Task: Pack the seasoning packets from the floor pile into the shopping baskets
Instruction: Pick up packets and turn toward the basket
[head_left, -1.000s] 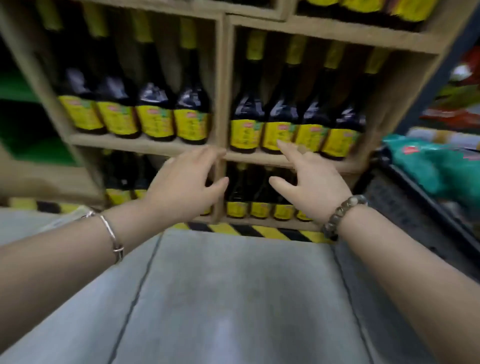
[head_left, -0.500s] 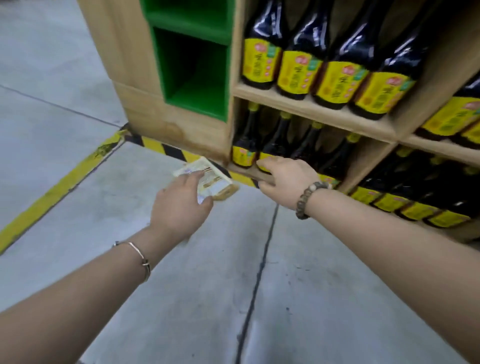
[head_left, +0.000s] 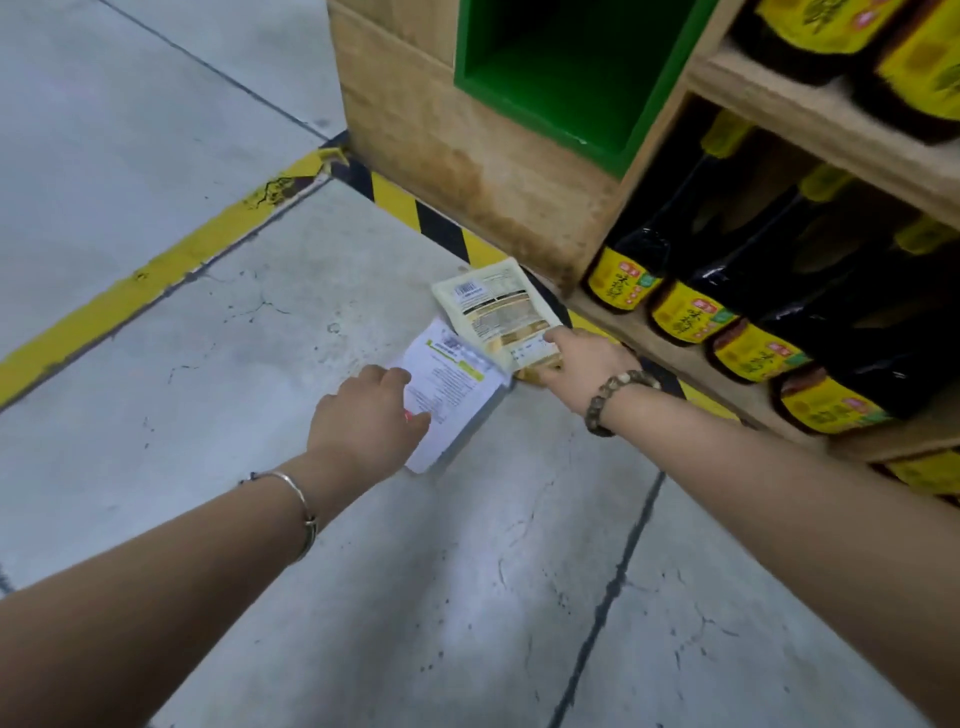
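Observation:
Two seasoning packets are low over the grey floor beside the shelf's base. My left hand (head_left: 366, 415) grips a white packet (head_left: 447, 384) with green print, thumb on its face. Its far end slips under a cream packet (head_left: 493, 306) with a barcode and brown bands. My right hand (head_left: 582, 364) pinches the cream packet at its near corner and holds it tilted up. No shopping basket is in view.
A wooden shelf unit (head_left: 467, 156) with a green compartment (head_left: 561, 78) stands ahead. To its right, rows of dark bottles with yellow labels (head_left: 691, 312) fill the low shelves. Yellow and black floor tape (head_left: 156, 280) runs along the shelf's foot.
The view swung left and down from the bottle shelves to the floor. My hands, bare a second ago, reached down; the left took the white packet and the right took the cream one.

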